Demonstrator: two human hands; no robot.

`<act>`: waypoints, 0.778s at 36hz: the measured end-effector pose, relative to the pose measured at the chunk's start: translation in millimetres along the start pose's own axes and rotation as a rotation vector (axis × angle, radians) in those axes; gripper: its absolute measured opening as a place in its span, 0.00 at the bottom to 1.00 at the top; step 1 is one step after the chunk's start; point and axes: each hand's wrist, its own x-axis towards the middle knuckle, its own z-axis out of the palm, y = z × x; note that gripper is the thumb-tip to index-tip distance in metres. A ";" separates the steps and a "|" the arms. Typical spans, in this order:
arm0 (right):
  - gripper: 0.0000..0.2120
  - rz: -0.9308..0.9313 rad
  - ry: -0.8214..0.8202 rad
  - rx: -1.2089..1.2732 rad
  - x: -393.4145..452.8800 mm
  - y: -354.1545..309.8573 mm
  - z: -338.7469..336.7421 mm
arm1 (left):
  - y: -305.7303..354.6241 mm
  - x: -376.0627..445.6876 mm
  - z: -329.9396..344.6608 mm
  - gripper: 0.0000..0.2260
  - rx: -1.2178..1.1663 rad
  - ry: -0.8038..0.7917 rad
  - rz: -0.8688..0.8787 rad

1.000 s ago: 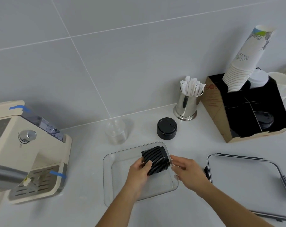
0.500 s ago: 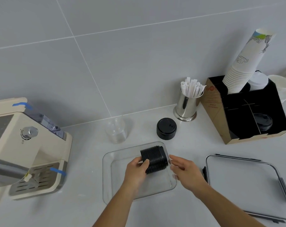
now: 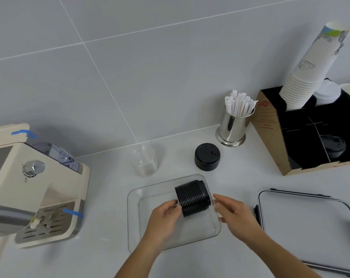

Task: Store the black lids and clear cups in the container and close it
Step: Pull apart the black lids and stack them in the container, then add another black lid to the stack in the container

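Little has moved since the earlier frames: both hands remain at the clear container [image 3: 134,221], and the stack of black lids [image 3: 193,197] lies on its side in the container's far right corner as before. Left hand [image 3: 163,219]: fingers curled against the left end of the stack, holding it. Right hand [image 3: 237,216]: fingers loosely extended and apart, just beside the stack's right end at the container's right wall; contact with the stack cannot be told. Second, upright stack of black lids [image 3: 207,156]: on the bench beyond the container, near the back edge. Stack of clear cups [image 3: 143,160]: left of it, also near the back edge. Container lid [image 3: 308,223]: flat on the bench at the right edge. Coffee machine [image 3: 29,183]: left edge. Steel cup of sticks [image 3: 235,123] and cardboard organiser [image 3: 270,133]: far right corner
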 end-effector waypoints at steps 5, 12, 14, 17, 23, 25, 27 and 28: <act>0.10 -0.010 0.024 -0.017 9.6 -4.3 -10.2 | -0.1 -0.1 -11.4 0.06 -0.017 0.031 0.004; 0.09 -0.006 0.101 0.180 29.6 -25.4 -28.1 | 33.2 5.3 -17.6 0.05 -0.117 0.053 0.047; 0.08 0.004 0.118 0.250 36.1 -32.2 -33.3 | 45.9 11.4 -17.6 0.05 -0.150 0.057 0.044; 0.09 0.029 0.130 0.329 45.6 -41.6 -39.9 | 65.8 22.7 -15.3 0.05 -0.187 0.038 0.055; 0.07 0.087 0.123 0.398 67.5 -55.3 -51.4 | 98.1 51.2 -7.1 0.07 -0.158 -0.034 0.035; 0.08 0.111 0.126 0.410 75.4 -56.5 -53.8 | 103.8 62.9 -4.6 0.06 -0.114 -0.039 0.039; 0.11 0.151 0.127 0.431 88.1 -56.2 -56.6 | 109.6 78.8 0.9 0.05 -0.052 -0.040 0.043; 0.13 0.171 0.130 0.442 92.6 -55.4 -56.6 | 110.9 84.6 2.9 0.04 -0.029 -0.046 0.041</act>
